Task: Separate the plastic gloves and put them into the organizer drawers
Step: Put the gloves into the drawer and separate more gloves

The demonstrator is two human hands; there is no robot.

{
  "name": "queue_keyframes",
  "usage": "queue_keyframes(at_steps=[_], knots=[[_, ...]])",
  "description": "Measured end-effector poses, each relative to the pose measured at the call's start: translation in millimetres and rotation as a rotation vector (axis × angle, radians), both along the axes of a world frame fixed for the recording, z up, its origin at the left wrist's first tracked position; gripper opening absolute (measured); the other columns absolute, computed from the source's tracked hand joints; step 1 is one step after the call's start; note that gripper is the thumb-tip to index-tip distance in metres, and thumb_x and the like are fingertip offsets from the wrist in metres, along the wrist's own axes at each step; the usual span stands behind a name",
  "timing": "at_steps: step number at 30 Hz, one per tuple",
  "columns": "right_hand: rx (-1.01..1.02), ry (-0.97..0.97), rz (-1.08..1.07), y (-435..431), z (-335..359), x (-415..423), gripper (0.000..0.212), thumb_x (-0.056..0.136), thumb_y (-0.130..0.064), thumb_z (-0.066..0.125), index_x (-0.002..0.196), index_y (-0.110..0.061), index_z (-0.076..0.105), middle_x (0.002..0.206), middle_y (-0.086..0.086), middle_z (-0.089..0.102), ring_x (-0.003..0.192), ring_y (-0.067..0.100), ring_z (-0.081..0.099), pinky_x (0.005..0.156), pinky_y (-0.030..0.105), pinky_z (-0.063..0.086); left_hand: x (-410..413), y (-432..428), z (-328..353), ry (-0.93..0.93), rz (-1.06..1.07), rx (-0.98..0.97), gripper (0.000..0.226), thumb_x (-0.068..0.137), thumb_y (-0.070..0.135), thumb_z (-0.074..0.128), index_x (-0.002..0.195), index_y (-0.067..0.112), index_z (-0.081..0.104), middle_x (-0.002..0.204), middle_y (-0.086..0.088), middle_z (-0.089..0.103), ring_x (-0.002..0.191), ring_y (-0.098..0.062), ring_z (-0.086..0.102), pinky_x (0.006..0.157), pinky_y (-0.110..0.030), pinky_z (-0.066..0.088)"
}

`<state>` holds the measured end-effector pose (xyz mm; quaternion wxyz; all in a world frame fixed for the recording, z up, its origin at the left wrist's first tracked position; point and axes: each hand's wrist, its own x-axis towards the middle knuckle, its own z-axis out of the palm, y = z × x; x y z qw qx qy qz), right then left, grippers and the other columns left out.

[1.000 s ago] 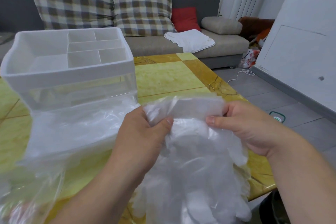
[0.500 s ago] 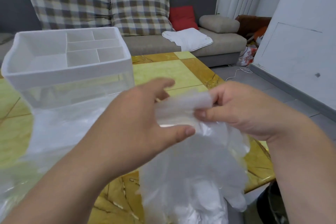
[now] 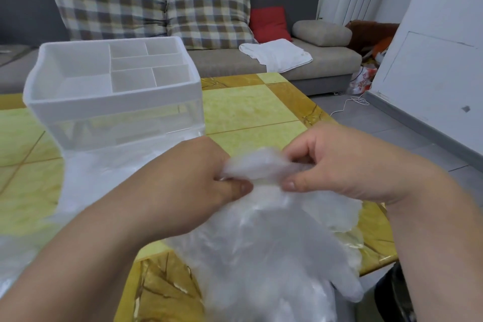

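A thick stack of clear plastic gloves (image 3: 269,251) hangs in front of me over the table's near edge, fingers pointing down. My left hand (image 3: 193,188) pinches the stack's cuff end between thumb and fingers. My right hand (image 3: 339,165) pinches the same cuff end from the right, thumb in front. The white organizer (image 3: 112,102) with several top compartments and clear drawer fronts stands on the table at the back left, apart from both hands.
A clear plastic bag (image 3: 86,191) lies on the yellow tiled table (image 3: 248,110) in front of the organizer. A grey sofa (image 3: 308,65) with plaid cushions and a white cloth is behind. The table's right edge drops to a grey floor (image 3: 392,138).
My left hand, open with spread fingers half a second ago, now pinches the glove cuff again. Both hands have dropped slightly and sit closer together on the cuff.
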<state>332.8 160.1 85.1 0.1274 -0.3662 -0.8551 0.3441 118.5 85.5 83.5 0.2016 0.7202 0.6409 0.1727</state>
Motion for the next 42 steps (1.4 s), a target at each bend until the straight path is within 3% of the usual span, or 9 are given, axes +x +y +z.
queue_keyframes(at_steps=[3, 9, 14, 19, 22, 26, 32, 35, 42], knots=[[-0.051, 0.081, -0.106, 6.1, 0.6, 13.3, 0.008, 0.080, -0.013, 0.081, 0.080, -0.022, 0.079, 0.072, -0.004, 0.074, 0.066, 0.006, 0.064, 0.067, 0.025, 0.048, -8.6, -1.7, 4.9, -0.045, 0.010, -0.003, 0.043, 0.090, 0.042, 0.066, 0.073, 0.003, 0.069, 0.067, -0.014, 0.064, 0.062, -0.027, 0.063, 0.067, -0.050, 0.052], [-0.120, 0.445, -0.377, 22.3, -16.0, 25.7, 0.022, 0.080, 0.004, 0.076, 0.095, -0.012, 0.076, 0.092, 0.013, 0.077, 0.086, 0.028, 0.072, 0.093, 0.044, 0.051, -28.0, -3.4, 11.6, -0.143, 0.116, 0.071, 0.044, 0.087, 0.043, 0.067, 0.069, 0.004, 0.071, 0.063, -0.011, 0.069, 0.057, -0.024, 0.066, 0.064, -0.043, 0.056], [-0.486, 0.698, -0.024, 26.7, -31.8, 27.3, 0.087, 0.053, -0.040, 0.095, 0.131, -0.015, 0.064, 0.135, 0.009, 0.064, 0.128, 0.023, 0.057, 0.107, 0.037, 0.047, -37.8, -12.6, 21.2, -0.200, 0.052, 0.209, 0.034, 0.083, 0.044, 0.068, 0.068, 0.014, 0.075, 0.053, -0.003, 0.063, 0.041, -0.005, 0.049, 0.045, -0.016, 0.038], [-0.397, 0.601, 0.003, 28.5, -43.2, 7.8, 0.064, 0.052, -0.012, 0.088, 0.114, -0.009, 0.071, 0.118, 0.016, 0.071, 0.114, 0.032, 0.066, 0.096, 0.044, 0.054, -42.8, -21.2, 27.7, -0.329, 0.095, 0.270, 0.019, 0.076, 0.047, 0.064, 0.072, 0.034, 0.078, 0.057, 0.011, 0.069, 0.048, 0.001, 0.060, 0.046, -0.010, 0.043], [-0.441, 0.616, -0.123, 28.8, -43.1, -2.8, 0.048, 0.054, 0.003, 0.081, 0.102, -0.002, 0.073, 0.109, 0.022, 0.073, 0.099, 0.036, 0.071, 0.089, 0.044, 0.059, -52.1, -18.2, 24.6, -0.353, 0.205, 0.283, 0.021, 0.085, 0.038, 0.069, 0.071, 0.026, 0.079, 0.061, 0.007, 0.072, 0.052, -0.005, 0.066, 0.050, -0.020, 0.051], [-0.324, 0.762, -0.346, 27.2, -21.0, -30.7, 0.062, 0.061, 0.011, 0.080, 0.118, -0.010, 0.068, 0.106, 0.008, 0.076, 0.096, 0.026, 0.072, 0.081, 0.035, 0.058, -67.2, -10.1, 18.1, -0.517, 0.437, 0.361, 0.026, 0.090, 0.028, 0.071, 0.067, 0.017, 0.075, 0.059, 0.005, 0.072, 0.045, -0.005, 0.063, 0.041, -0.014, 0.045], [0.452, 0.625, -0.628, 3.1, 14.6, -80.1, 0.040, 0.085, -0.012, 0.073, 0.118, -0.032, 0.065, 0.108, -0.018, 0.067, 0.105, -0.004, 0.061, 0.089, 0.015, 0.045, -97.6, 7.9, -10.4, -0.573, 0.754, 0.445, 0.028, 0.091, 0.031, 0.071, 0.071, 0.012, 0.072, 0.060, 0.001, 0.068, 0.060, -0.016, 0.066, 0.052, -0.027, 0.046], [0.343, 0.445, -0.455, -6.7, 3.5, -108.5, 0.032, 0.088, -0.017, 0.070, 0.117, -0.031, 0.070, 0.110, -0.020, 0.068, 0.105, -0.004, 0.061, 0.095, 0.020, 0.047, -105.7, 9.2, -19.9, -0.509, 0.810, 0.418, 0.033, 0.092, 0.030, 0.068, 0.067, 0.009, 0.067, 0.064, -0.007, 0.064, 0.064, -0.030, 0.062, 0.056, -0.032, 0.042], [0.343, -0.029, -0.087, -22.6, -30.7, -155.8, 0.030, 0.103, -0.030, 0.046, 0.125, -0.022, 0.065, 0.136, -0.013, 0.053, 0.124, 0.011, 0.049, 0.102, 0.025, 0.038, -121.6, 3.2, -28.6, -0.380, 0.848, 0.362, 0.036, 0.089, 0.020, 0.062, 0.063, -0.004, 0.059, 0.064, -0.025, 0.058, 0.055, -0.028, 0.045, 0.054, -0.033, 0.035]])
